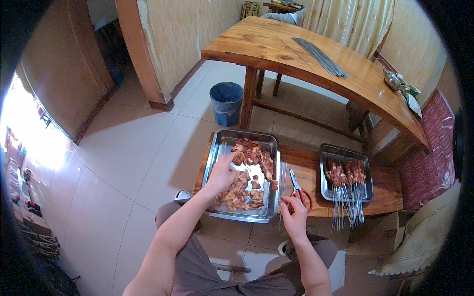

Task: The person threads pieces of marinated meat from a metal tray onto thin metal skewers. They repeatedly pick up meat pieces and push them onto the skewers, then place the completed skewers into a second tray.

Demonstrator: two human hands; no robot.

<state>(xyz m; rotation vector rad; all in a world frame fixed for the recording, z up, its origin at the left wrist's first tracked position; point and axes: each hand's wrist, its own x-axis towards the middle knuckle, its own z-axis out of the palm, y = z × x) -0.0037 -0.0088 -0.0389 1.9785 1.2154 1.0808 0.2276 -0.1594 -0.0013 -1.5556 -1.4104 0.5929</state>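
A rectangular metal tray [272, 219] lies before me, holding raw meat pieces in a redder heap [247, 146] at the far end and a paler heap [237, 192] nearer me. My left hand [221, 175] is over the tray's left side, thumb and forefinger apart, fingertips at the edge of the redder heap. I see nothing held in it. At the tray's right rim, my right hand [294, 214] pinches a thin metal skewer. A line of meat pieces [267, 171] runs along the skewer's far end, over the tray. Red-handled scissors [305, 198] lie just beyond that hand.
Bare skewers [284, 166] lie beside the tray on the low wooden bench [296, 153]. A second tray [324, 148] holds loaded skewers [346, 177], their ends overhanging the front. A wooden table [251, 40] bears a bundle of dark sticks [320, 57]. A blue bin [226, 105] stands on the floor.
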